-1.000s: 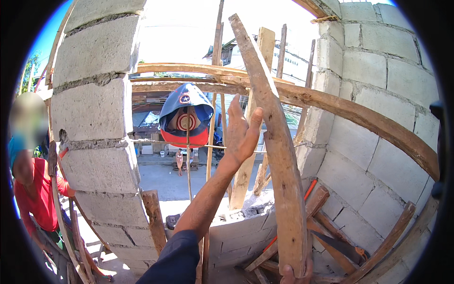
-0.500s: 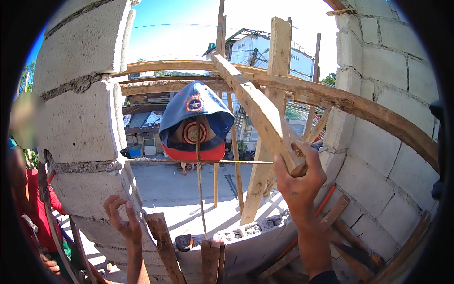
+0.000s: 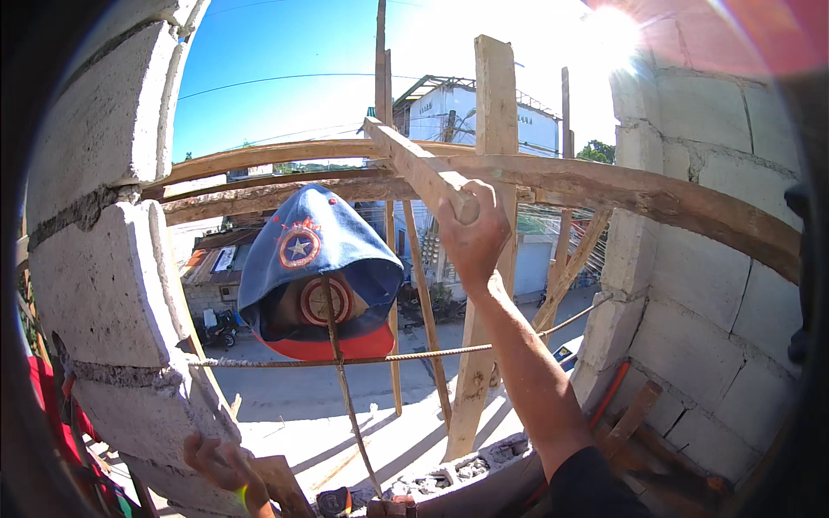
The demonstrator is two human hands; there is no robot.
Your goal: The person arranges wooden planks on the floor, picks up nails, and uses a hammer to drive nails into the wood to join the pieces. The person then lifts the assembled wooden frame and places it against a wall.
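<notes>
**Wooden plank held up high in a block wall gap**

Wooden plank (image 3: 420, 170) sits high up in the gap between two grey walls. The right hand (image 3: 473, 235) has its fingers wrapped tight around the near end of it. The far end leans on a curved wooden beam (image 3: 604, 186) that bends across the gap. A tall upright board (image 3: 492, 121) stands just behind the hand.

The left hand (image 3: 220, 464) is low down, touching the bottom of the left block wall (image 3: 104, 285). Its fingers look bent, but I cannot tell if they hold anything.

A blue and red cap (image 3: 315, 276) hangs on a thin metal rod (image 3: 414, 354) in the middle of the gap. The right block wall (image 3: 699, 285) is in the sun.
</notes>
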